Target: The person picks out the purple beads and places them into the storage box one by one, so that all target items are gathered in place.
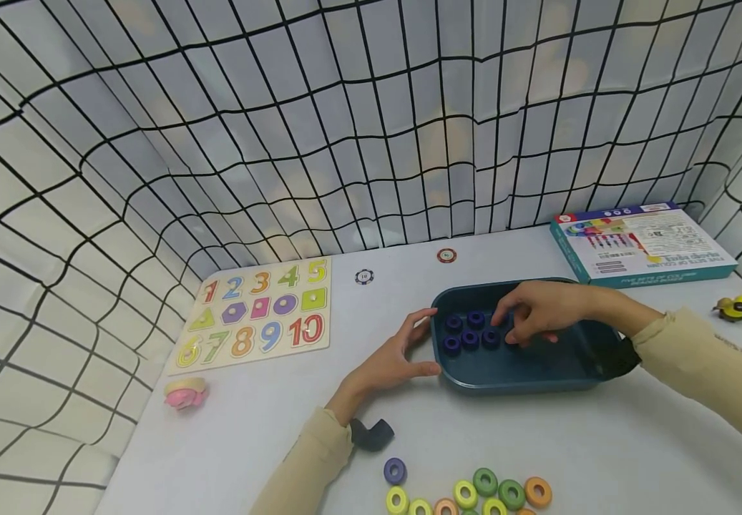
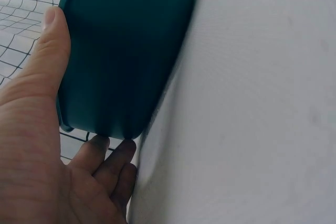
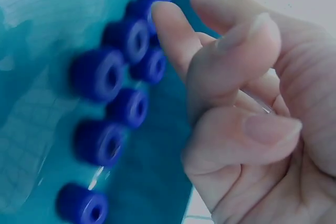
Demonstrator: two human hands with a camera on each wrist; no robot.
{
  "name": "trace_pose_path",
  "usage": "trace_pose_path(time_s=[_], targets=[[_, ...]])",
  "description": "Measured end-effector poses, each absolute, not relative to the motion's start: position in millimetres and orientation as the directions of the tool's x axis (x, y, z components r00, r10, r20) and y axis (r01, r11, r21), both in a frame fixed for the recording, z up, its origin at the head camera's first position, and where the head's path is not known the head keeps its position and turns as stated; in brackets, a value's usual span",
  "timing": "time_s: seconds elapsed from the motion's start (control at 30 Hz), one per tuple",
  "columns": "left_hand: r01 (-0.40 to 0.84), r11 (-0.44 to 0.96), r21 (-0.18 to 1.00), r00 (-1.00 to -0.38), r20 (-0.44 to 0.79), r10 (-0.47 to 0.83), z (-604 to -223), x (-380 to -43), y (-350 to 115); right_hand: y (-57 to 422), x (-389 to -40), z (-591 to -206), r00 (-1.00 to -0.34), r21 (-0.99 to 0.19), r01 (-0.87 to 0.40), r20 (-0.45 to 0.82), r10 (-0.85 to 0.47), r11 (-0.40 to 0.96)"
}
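Note:
A dark teal tray (image 1: 531, 383) holds several blue rings (image 1: 470, 339) grouped toward its left half. My left hand (image 1: 393, 361) spans the tray's left end, thumb at the near corner and fingers at the far one. The left wrist view shows its thumb along the tray's side and bent fingertips against the end wall. Inside the tray, my right hand (image 1: 541, 311) hovers over the rings with its index finger extended and other fingers curled. In the right wrist view the index tip overlaps a blue ring (image 3: 139, 11); contact is unclear. Nothing shows between thumb and index.
Several yellow, green and orange rings and one purple ring (image 1: 395, 471) lie at the near edge. A number puzzle board (image 1: 280, 304) and pink toy (image 1: 185, 393) are left. Two chips lie behind. A box (image 1: 647, 247) and bee toy (image 1: 735, 307) are right. Netting surrounds the table.

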State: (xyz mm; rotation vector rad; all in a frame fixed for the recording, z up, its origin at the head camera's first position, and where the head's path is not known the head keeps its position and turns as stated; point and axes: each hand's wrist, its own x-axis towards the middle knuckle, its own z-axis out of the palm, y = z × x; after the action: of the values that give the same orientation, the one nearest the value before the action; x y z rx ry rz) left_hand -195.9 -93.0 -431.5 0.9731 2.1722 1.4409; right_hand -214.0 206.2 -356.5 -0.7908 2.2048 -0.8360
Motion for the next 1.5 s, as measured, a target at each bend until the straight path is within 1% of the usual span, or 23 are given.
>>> trace_pose_path(time_s=[0.17, 0.27, 0.4, 0.53, 0.67, 0.8, 0.93, 1.07, 1.17, 1.3, 1.5], targets=[[0.357, 0.281, 0.891, -0.708, 0.062, 0.703, -444, -202, -92, 190, -195, -344, -0.615, -0.724, -0.374, -0.275, -0.739, 0.580], [0.356, 0.282, 0.891, -0.709, 0.060, 0.703, -448, -204, -92, 177, -181, -337, -0.590, -0.731, -0.415, -0.236, -0.772, 0.541], [0.356, 0.289, 0.889, -0.709, 0.055, 0.703, -449, -205, -93, 155, -162, -335, -0.524, -0.755, -0.466, -0.185, -0.831, 0.462], [0.355, 0.306, 0.883, -0.715, 0.046, 0.697, -449, -204, -94, 131, -147, -342, -0.452, -0.756, -0.523, -0.145, -0.880, 0.393], [0.351, 0.307, 0.885, -0.717, 0.043, 0.696, -450, -204, -94, 109, -136, -353, -0.386, -0.739, -0.573, -0.139, -0.912, 0.355], [0.361, 0.291, 0.886, -0.704, 0.054, 0.709, -450, -205, -94, 88, -130, -367, -0.315, -0.708, -0.631, -0.143, -0.938, 0.319], [0.386, 0.272, 0.881, -0.692, 0.082, 0.717, -450, -205, -94, 69, -125, -380, -0.267, -0.664, -0.693, -0.126, -0.956, 0.281], [0.383, 0.278, 0.881, -0.701, 0.081, 0.709, -450, -205, -94, 54, -122, -389, -0.248, -0.601, -0.753, -0.117, -0.962, 0.267], [0.372, 0.289, 0.882, -0.708, 0.068, 0.703, -450, -205, -94, 46, -121, -393, -0.243, -0.577, -0.772, -0.118, -0.963, 0.266], [0.372, 0.292, 0.881, -0.712, 0.068, 0.699, -450, -204, -94, 41, -120, -396, -0.243, -0.566, -0.777, -0.134, -0.961, 0.275], [0.373, 0.299, 0.878, -0.716, 0.068, 0.695, -450, -204, -94, 39, -120, -400, -0.261, -0.552, -0.775, -0.163, -0.952, 0.307]])
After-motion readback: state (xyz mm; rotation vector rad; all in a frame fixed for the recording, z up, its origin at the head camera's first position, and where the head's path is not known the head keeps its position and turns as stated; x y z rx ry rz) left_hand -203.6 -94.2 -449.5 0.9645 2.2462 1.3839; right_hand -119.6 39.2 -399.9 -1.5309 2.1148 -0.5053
